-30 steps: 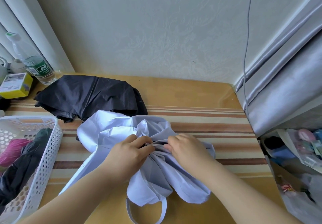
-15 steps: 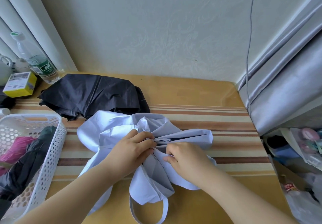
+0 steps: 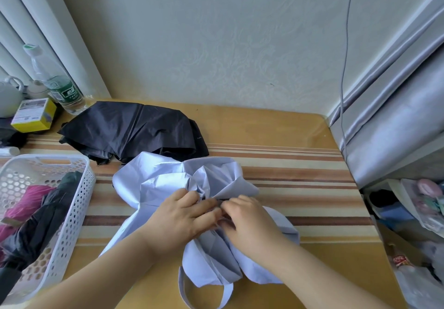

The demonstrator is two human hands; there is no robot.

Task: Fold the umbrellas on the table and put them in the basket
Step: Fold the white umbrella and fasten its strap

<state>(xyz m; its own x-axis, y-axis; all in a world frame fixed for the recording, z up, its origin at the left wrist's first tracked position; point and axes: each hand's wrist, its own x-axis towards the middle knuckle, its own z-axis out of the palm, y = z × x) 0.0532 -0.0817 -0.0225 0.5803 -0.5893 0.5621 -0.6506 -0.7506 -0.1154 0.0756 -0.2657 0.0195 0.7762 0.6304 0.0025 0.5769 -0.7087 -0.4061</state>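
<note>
At the left edge of the table point(image 3: 276, 126) stands a white perforated basket point(image 3: 74, 212); inside lie a magenta umbrella point(image 3: 26, 200) and a dark umbrella point(image 3: 48, 217), both folded. Near the front edge, at the middle, the pale umbrella point(image 3: 156, 183) lies crumpled (its strap loop hangs toward the person). Left hand point(image 3: 182, 219) and right hand point(image 3: 249, 222) meet over it, fingers curled and pinching its gathered cloth. Toward the back edge lies a black umbrella point(image 3: 129, 128), not yet folded.
</note>
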